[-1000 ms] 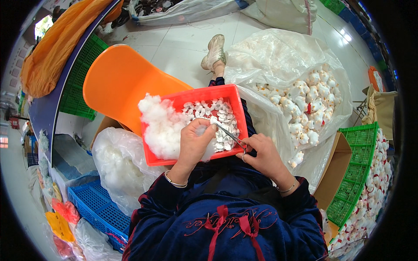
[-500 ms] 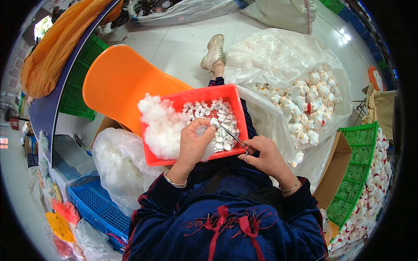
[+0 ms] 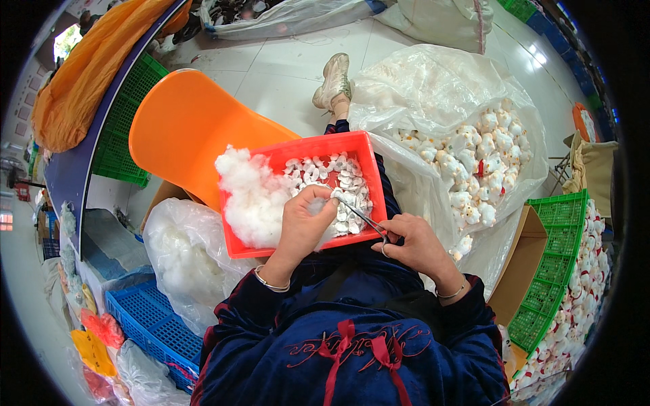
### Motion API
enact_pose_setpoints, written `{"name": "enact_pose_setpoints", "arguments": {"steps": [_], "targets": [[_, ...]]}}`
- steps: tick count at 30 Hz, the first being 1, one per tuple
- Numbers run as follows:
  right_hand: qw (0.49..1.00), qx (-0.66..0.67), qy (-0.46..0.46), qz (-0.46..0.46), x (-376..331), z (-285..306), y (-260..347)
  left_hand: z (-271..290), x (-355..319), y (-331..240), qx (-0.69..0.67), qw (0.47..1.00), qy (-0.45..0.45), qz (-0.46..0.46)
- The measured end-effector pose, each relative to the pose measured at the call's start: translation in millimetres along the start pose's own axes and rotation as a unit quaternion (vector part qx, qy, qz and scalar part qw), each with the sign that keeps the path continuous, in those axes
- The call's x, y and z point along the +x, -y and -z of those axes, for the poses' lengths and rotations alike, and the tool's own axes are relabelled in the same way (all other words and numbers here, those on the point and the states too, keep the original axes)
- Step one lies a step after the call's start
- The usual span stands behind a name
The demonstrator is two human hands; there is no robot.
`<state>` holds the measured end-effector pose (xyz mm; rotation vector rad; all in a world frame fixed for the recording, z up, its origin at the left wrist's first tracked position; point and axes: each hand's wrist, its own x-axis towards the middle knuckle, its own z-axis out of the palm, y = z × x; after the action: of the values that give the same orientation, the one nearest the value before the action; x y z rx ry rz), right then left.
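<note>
On my lap rests a red plastic tray [image 3: 244, 252]. White fluffy stuffing [image 3: 252, 203] heaps up in its left half, and many small white fabric pieces [image 3: 347, 177] lie in the right half. My left hand [image 3: 308, 220] pinches a small white piece [image 3: 334, 195] between thumb and forefinger above the tray. My right hand [image 3: 409, 240] is closed on the handles of slim metal forceps [image 3: 364, 218], with a finger through a ring. The forceps' tips reach the piece at my left fingertips; whether they are inside it I cannot tell.
An orange chair [image 3: 196, 135] stands beyond the tray. At the right, a clear plastic bag [image 3: 420, 88] holds many stuffed white pieces [image 3: 467, 162]; a green crate [image 3: 552, 264] is nearer. Left are a bag of stuffing [image 3: 183, 250] and a blue crate [image 3: 149, 318].
The forceps' tips and the small white piece have shifted slightly at my left fingertips. My right hand has turned a little; the tray has stayed in place.
</note>
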<state>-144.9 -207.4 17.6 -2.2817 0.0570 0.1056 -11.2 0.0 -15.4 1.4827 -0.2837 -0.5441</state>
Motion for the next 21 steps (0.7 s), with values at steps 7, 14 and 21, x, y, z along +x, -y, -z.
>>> {"name": "enact_pose_setpoints", "arguments": {"steps": [7, 14, 21], "targets": [[0.997, 0.069, -0.016, -0.027, -2.4, -7.8, 4.8, 0.1, 0.6, 4.9, 0.003, 1.000, -0.009, 0.004], [0.985, 0.164, -0.031, -0.044, -0.2, -23.1, -0.5, -8.7, -2.7, 2.8, -0.095, 0.995, -0.014, 0.037], [0.991, 0.128, -0.012, -0.030, -4.3, -18.3, -1.5, -7.5, -2.5, 2.9, -0.077, 0.996, -0.032, 0.019]]}}
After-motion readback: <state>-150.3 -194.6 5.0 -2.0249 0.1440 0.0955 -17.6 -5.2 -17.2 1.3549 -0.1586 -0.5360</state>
